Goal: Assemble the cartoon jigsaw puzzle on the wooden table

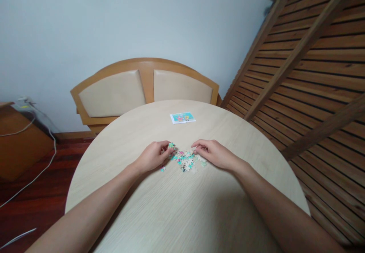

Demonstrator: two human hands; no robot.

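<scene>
A loose pile of small jigsaw puzzle pieces (186, 161) lies on the round table (171, 215), some showing teal and pink print, others pale backs. My left hand (154, 156), at the pile's left edge, pinches a green and teal puzzle piece (171, 145) between thumb and fingers. On the opposite side, my right hand (213, 153) has its fingers curled over the pile's edge, and a pale piece appears to sit between thumb and index finger. One small piece (162, 168) lies apart, just below my left hand.
Beyond the pile lies a small picture card (183, 118) with a teal cartoon print. Behind the table stands a wooden headboard (146, 81) with cream panels against the wall. A slatted wooden frame (308, 74) leans at the right. White cables (51, 158) trail at the left.
</scene>
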